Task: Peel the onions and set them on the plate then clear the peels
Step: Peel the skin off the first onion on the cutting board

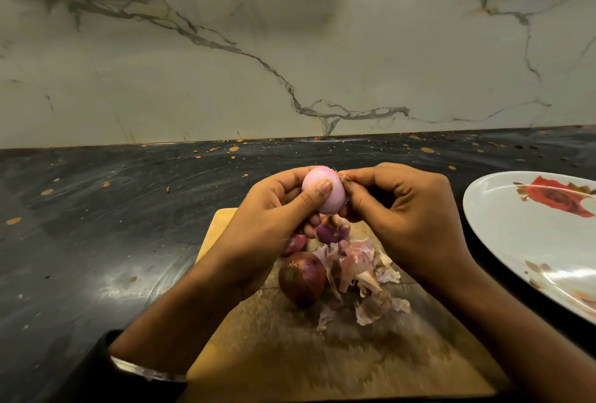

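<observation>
Pink peeled onion [323, 190] in left hand [274, 219] grip, right hand [400, 209] seemingly pinching its skin, plate [516, 228] cut off.

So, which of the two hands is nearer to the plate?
The right hand. It is just left of the plate, pinching the onion; the left hand grips the onion beyond it.
</observation>
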A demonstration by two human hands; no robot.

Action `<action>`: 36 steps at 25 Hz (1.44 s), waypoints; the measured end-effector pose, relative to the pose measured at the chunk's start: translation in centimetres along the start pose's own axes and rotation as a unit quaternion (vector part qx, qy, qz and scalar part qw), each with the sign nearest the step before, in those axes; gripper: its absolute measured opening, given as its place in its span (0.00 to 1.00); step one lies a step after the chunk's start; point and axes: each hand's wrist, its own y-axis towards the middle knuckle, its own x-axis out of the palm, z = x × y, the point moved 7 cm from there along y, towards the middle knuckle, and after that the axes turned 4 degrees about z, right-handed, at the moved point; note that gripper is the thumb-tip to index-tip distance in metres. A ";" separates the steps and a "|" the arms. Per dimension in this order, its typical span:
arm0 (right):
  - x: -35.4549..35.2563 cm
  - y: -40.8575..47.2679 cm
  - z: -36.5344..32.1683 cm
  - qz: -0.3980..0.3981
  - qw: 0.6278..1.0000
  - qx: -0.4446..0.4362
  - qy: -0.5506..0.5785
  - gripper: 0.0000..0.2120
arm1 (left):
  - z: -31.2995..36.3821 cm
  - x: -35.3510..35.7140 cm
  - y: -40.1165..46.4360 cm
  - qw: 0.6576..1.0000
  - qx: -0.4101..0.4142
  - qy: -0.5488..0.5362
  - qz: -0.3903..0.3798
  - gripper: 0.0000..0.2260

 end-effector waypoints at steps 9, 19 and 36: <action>0.0 0.2 1.1 0.003 0.985 0.117 0.129 0.08 | 0.0 0.0 -0.1 0.998 -0.025 -0.042 -0.030 0.18; 0.5 0.1 0.9 -0.047 0.984 0.133 0.113 0.09 | 0.1 -0.1 -0.2 1.000 -0.010 -0.008 -0.025 0.20; -0.5 0.4 0.1 -0.036 0.997 0.065 -0.020 0.04 | 0.5 0.3 -0.5 0.986 0.088 0.138 0.003 0.22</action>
